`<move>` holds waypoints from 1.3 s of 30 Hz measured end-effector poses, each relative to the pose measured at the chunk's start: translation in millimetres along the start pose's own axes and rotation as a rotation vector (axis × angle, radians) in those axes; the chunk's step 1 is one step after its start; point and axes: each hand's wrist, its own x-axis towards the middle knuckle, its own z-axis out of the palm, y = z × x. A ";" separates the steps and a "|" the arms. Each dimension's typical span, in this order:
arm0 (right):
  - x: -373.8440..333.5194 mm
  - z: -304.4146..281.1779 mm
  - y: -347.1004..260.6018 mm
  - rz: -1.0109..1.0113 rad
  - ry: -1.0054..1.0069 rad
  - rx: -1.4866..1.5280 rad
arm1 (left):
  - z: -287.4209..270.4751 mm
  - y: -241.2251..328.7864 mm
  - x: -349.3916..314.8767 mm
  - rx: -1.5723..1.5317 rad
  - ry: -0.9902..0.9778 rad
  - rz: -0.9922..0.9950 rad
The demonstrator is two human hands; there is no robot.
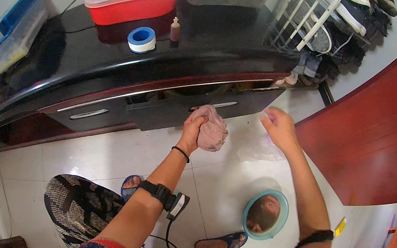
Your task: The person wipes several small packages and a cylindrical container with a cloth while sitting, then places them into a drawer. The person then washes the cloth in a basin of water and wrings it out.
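Observation:
My left hand [191, 132] grips a bunched, dusty-pink cloth [213, 131] in front of the black cabinet's drawer [168, 112]. That drawer is pulled out a little, and the cloth hides part of its handle. Over to the right, my right hand [282, 131] is raised with its fingers curled together. A small pinkish patch shows at its fingertips, too unclear to name. Below that hand is a crumpled, see-through plastic sheet or bag [263, 148]; whether the hand touches it I cannot tell. A light-blue basin [279, 231] of murky water with pinkish cloth in it stands on the floor.
On the cabinet top [215, 31] are a red tub with a clear lid [131, 8], a blue-and-white tape roll [141, 40] and a small bottle [174, 30]. A white shoe rack [310, 16] stands at the far right, beside a red door [367, 132]. My sandalled feet are below.

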 end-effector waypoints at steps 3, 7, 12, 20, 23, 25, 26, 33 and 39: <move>-49.8 -24.4 17.9 -0.012 -0.078 0.060 | 1.5 0.9 4.1 -0.052 -0.083 -0.091; -119.8 -51.7 24.6 0.199 -0.238 0.263 | 33.9 -42.9 -23.1 -0.207 -0.223 -0.276; -186.1 -60.1 22.7 0.403 -0.250 0.769 | 136.8 -113.4 -109.2 -0.077 -0.236 -0.344; -257.0 -77.8 61.1 0.482 0.130 1.098 | 181.1 -132.5 -176.9 0.553 -0.582 -0.309; -299.2 -73.5 75.8 0.676 0.291 1.143 | 164.4 -136.3 -168.7 0.404 -0.716 -0.393; -318.0 -66.2 89.0 0.580 0.292 1.225 | 156.2 -132.9 -163.1 0.783 -0.637 -0.429; -329.2 -66.9 96.8 0.703 0.342 1.221 | 151.5 -128.6 -161.4 0.731 -0.663 -0.472; -361.6 -73.5 128.4 0.660 0.510 1.174 | 136.1 -117.8 -148.8 1.025 -0.558 -0.268; -331.4 -66.1 100.3 0.452 0.287 1.086 | 178.9 -136.8 -202.6 1.122 -1.084 0.240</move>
